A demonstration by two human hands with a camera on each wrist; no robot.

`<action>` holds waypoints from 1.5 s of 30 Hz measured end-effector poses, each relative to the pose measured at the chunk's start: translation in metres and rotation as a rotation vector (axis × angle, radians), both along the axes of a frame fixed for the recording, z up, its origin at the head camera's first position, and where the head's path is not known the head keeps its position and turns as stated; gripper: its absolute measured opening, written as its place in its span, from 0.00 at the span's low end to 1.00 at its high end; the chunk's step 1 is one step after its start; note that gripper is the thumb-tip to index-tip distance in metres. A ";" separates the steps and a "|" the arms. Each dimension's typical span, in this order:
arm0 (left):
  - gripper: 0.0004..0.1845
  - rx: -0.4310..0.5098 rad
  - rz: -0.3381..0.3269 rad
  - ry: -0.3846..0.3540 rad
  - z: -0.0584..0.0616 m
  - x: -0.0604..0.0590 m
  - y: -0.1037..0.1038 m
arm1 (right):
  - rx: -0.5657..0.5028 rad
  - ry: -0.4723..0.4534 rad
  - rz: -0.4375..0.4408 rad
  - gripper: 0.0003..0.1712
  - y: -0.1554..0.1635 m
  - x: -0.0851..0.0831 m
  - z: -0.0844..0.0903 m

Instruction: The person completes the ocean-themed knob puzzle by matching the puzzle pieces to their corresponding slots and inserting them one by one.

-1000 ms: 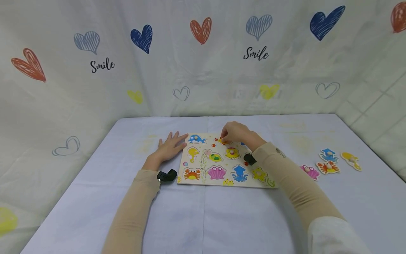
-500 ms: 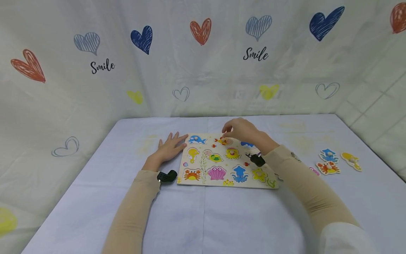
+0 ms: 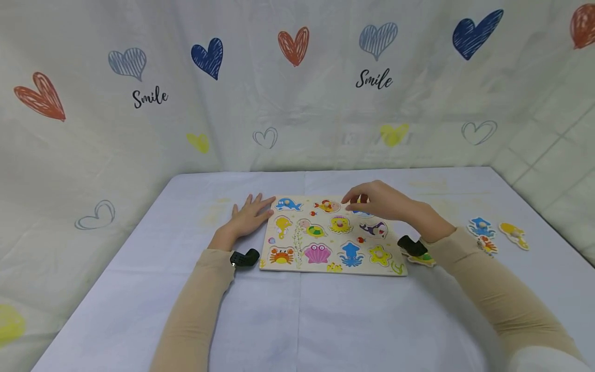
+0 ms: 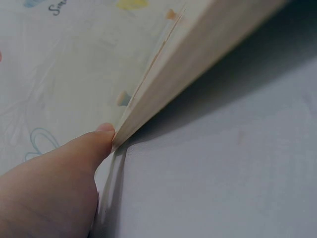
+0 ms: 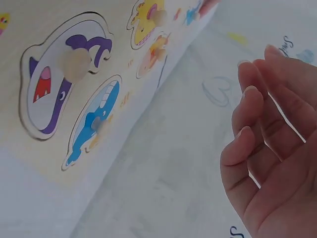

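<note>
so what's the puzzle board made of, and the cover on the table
The puzzle board looks like pale plywood or similar wood: the left wrist view shows a bare, layered, matte edge, with glossy printing on top. The table cover seems to be thin woven cloth, matte lilac white, with soft creases and fold lines; it could be a synthetic sheet.

Loose blue octopus piece (image 3: 481, 226), yellow piece (image 3: 513, 235) and crab piece (image 3: 485, 244) lie right of the table's (image 3: 325, 320) middle; heart-print "Smile" backdrop (image 3: 232, 103) hangs behind the table.
</note>
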State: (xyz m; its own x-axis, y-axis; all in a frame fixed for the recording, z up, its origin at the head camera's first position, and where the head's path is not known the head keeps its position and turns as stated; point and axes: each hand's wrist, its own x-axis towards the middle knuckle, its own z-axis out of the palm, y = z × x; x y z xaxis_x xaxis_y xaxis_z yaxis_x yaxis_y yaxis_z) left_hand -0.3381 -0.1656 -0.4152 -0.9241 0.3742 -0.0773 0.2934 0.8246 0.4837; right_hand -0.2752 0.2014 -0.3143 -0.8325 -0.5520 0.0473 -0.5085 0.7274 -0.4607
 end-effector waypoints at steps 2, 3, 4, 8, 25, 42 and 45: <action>0.33 0.001 0.001 0.001 0.000 0.000 0.000 | -0.008 -0.014 -0.001 0.13 0.006 0.006 0.001; 0.33 0.002 0.002 0.000 0.000 0.000 0.000 | -0.011 -0.020 0.001 0.12 0.009 0.008 0.002; 0.33 0.002 0.003 0.000 -0.001 0.000 0.000 | -0.015 -0.026 0.003 0.12 0.013 0.011 0.002; 0.33 -0.003 0.007 0.003 -0.003 -0.001 0.000 | -0.020 -0.050 0.016 0.11 0.025 0.022 0.002; 0.33 -0.009 0.006 0.000 -0.003 -0.002 0.001 | 0.035 -0.142 -0.011 0.09 0.083 0.050 -0.015; 0.34 -0.004 0.004 -0.004 0.002 0.002 0.000 | 0.085 -0.306 -0.109 0.07 0.121 0.057 -0.039; 0.33 -0.002 0.001 -0.004 0.001 0.001 0.000 | 0.096 -0.298 -0.100 0.05 0.121 0.059 -0.040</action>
State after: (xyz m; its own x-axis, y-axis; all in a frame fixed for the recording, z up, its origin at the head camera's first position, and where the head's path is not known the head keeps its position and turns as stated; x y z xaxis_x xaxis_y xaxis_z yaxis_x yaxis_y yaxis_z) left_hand -0.3368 -0.1654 -0.4138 -0.9243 0.3729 -0.0817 0.2905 0.8260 0.4830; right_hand -0.2166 0.3225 -0.3542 -0.8524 -0.4567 -0.2545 -0.2855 0.8144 -0.5053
